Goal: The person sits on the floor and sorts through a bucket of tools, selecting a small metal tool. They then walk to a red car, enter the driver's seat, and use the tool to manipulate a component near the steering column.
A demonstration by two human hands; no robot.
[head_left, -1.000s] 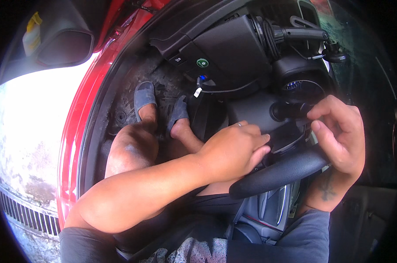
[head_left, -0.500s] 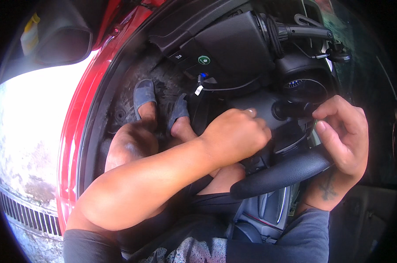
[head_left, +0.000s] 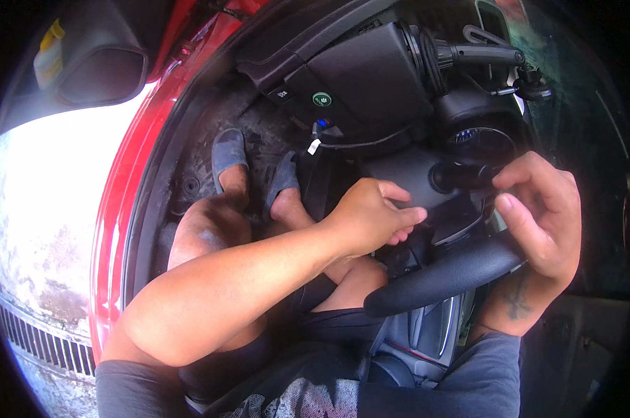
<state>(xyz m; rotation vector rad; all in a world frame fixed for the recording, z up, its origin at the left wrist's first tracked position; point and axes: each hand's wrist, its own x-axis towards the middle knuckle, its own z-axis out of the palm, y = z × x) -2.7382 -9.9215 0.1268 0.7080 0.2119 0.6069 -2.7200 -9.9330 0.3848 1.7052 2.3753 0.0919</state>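
Observation:
My left hand [head_left: 379, 217] hovers over the dark interior of a car, its thumb and index finger stretched out to the right and its other fingers curled under. Nothing shows in it. To the right, my right hand [head_left: 548, 216] is bent in a C shape, with a gap between thumb and index finger and nothing visible in that gap. Its index fingertip is at the end of a black cylindrical part [head_left: 461, 177]; whether they touch I cannot tell. A curved black padded bar [head_left: 447, 277] passes between my hands, just in front of my right forearm.
A black panel with a round green sticker [head_left: 321, 99] stands ahead. A cable with a white tag [head_left: 314, 146] hangs below it. A phone-mount-like arm [head_left: 485, 54] is at the upper right. The red door sill [head_left: 113, 230] and the open doorway lie left.
My left hand has turned and loosened from a closed fist, so that its thumb and index finger now stretch out. My right hand has stayed nearly in place.

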